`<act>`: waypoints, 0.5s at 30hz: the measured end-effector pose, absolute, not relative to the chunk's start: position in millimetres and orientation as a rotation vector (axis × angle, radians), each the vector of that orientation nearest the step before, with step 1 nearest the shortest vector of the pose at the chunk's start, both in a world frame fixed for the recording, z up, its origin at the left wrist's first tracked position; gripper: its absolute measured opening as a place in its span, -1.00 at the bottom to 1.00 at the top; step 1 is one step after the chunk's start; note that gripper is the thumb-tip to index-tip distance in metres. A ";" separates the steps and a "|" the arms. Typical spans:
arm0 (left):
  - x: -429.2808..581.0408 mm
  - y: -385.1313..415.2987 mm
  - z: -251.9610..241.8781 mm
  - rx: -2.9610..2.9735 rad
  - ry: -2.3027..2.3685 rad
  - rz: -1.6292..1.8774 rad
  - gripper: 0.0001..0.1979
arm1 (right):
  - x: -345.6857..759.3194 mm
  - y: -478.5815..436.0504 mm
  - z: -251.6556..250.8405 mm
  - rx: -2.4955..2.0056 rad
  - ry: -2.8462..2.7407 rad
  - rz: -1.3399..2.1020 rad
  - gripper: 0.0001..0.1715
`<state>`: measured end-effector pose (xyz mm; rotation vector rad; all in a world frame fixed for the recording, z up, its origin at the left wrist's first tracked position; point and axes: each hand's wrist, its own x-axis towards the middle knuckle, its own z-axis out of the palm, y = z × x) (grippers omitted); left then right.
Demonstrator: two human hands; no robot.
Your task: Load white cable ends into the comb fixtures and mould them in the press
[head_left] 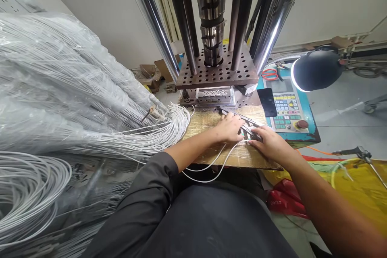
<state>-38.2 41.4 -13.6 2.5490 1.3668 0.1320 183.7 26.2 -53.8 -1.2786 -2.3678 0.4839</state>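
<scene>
Just in front of the press, my left hand (229,128) lies over a long metal clamp-like fixture (254,122), its fingers bent against the bars. My right hand (271,142) closes thumb and fingers around the fixture's right end. Between the two hands, small green bits show among the bars. A thin white cable (207,181) loops below my hands and runs up to the fixture; its end is hidden there. Both hands rest close above a board covered in brown tape (202,125).
The press's perforated plate (187,82) stands above a metal mold (214,93). Bundles of white cable (178,127) in plastic fill the left. At right are a keypad control panel (286,109) with a red button, red-handled scissors (270,74) and a lit black lamp (317,70).
</scene>
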 end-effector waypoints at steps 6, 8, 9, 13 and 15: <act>-45.4 53.4 -18.8 2.571 1.260 0.219 -0.55 | 182.9 22.3 -42.9 -1.308 -2.364 0.557 -0.58; -50.1 51.5 -19.4 2.491 1.256 0.277 -0.52 | 182.5 19.4 -37.4 -1.271 -2.340 0.532 -0.58; -53.0 49.6 -18.6 2.443 1.268 0.306 -0.50 | 181.9 19.5 -35.1 -1.247 -2.335 0.522 -0.58; -70.8 42.7 -8.4 2.306 1.418 0.371 -0.48 | 172.4 37.4 -30.9 -1.122 -2.366 0.550 -0.57; -83.1 46.1 -1.7 2.271 1.528 0.416 -0.49 | 161.7 58.0 -30.7 -1.042 -2.366 0.578 -0.56</act>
